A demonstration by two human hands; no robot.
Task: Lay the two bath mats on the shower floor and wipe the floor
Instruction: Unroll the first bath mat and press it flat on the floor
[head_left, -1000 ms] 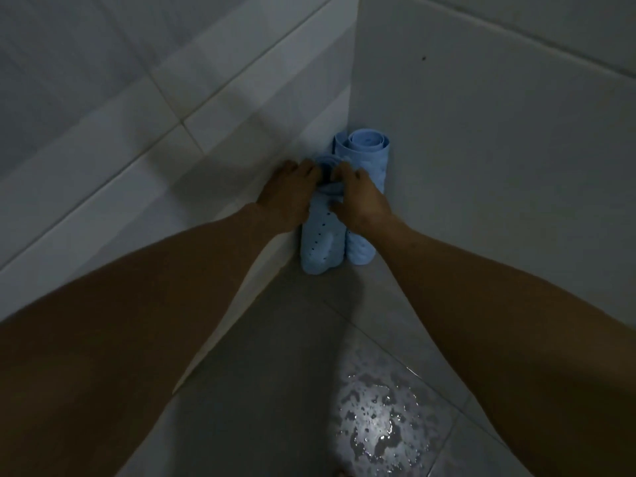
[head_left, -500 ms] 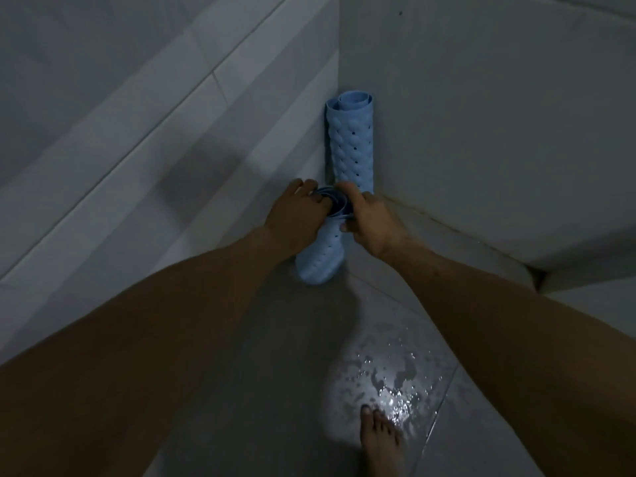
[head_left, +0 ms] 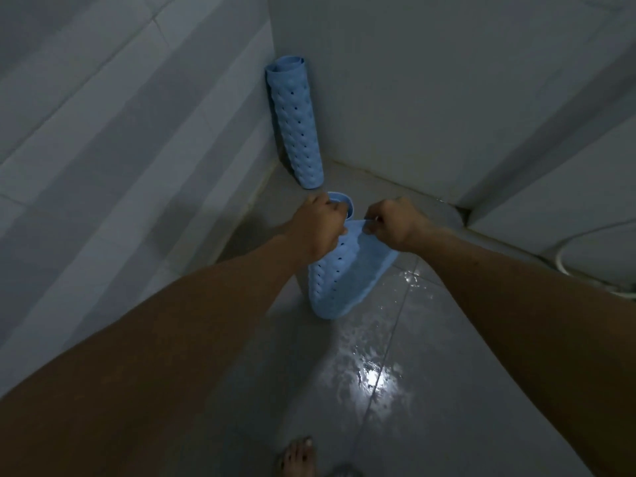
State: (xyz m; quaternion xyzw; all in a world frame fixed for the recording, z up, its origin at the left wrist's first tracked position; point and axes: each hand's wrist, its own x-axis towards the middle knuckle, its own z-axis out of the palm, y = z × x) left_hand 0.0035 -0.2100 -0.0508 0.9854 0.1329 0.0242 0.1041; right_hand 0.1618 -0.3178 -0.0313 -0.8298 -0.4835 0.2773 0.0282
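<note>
Two light blue bath mats with bumps and small holes are in the shower. One rolled mat [head_left: 296,125] stands upright in the far corner, leaning on the wall. The other mat [head_left: 339,280] is held upright above the wet grey tile floor [head_left: 430,390], partly unrolled. My left hand [head_left: 318,223] grips the rolled part near its top. My right hand [head_left: 392,222] pinches the loose top edge and holds it out to the right.
White tiled walls [head_left: 120,139] close in on the left and at the back. Water shines on the floor tiles at the centre. A bare foot [head_left: 297,456] stands at the bottom edge. A pale hose [head_left: 564,266] curls at the right edge.
I have pulled one mat out of the corner toward me and away from the other. Its loose edge now peels open to the right in my right hand.
</note>
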